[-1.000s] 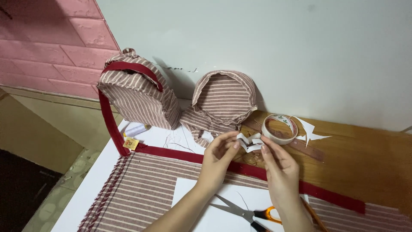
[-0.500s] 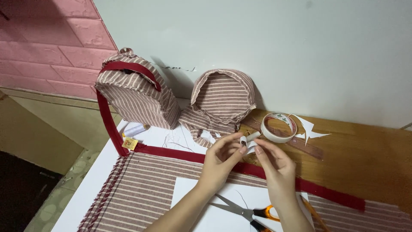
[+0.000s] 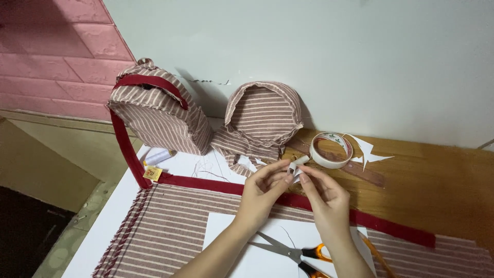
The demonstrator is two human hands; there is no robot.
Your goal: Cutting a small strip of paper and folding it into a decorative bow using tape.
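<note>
Matt striped cloth (image 3: 170, 226) (frayed edge), glossy tape roll (image 3: 332, 150), wood tabletop (image 3: 442, 180).

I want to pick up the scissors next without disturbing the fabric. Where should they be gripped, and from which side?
Probably by the orange handles, coming from the near right. The scissors lie flat on the white paper with the blades pointing left and slightly open, so the left end is the sharp one. The right hand is closest to the handles; its forearm partly covers them.

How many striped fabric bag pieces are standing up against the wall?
2. The small striped backpack with red trim stands on the left, and a rounded striped pouch piece leans right of it. Striped cloth also lies flat; more may be hidden outside the view.
</note>
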